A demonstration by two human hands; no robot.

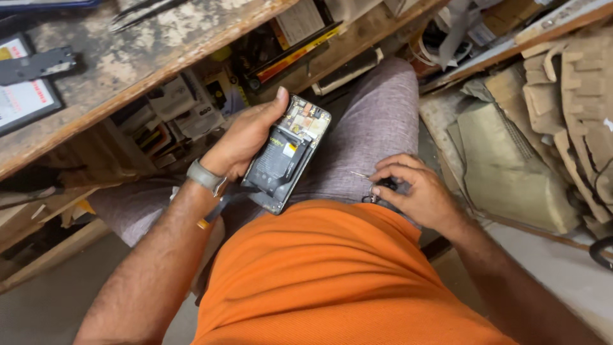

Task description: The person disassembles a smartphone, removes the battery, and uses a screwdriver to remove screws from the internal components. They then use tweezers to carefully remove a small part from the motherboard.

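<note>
One opened phone (288, 152), one small screwdriver (373, 181), two hands.
Left hand (246, 137) palm-up over lap, fingers wrapped round phone, thumb along top edge; right hand (412, 188) on thigh, fingertips pinching screwdriver, tip twd phone.

opened phone (288, 153) | back off, black battery exposed | tilted above lap | thin tool (365, 176) on thigh

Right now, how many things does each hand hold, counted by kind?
Opened black phone with bare battery and circuit board, in the left hand: 1
Thin metal screwdriver with dark handle, in the right hand: 1
Total: 2
</note>
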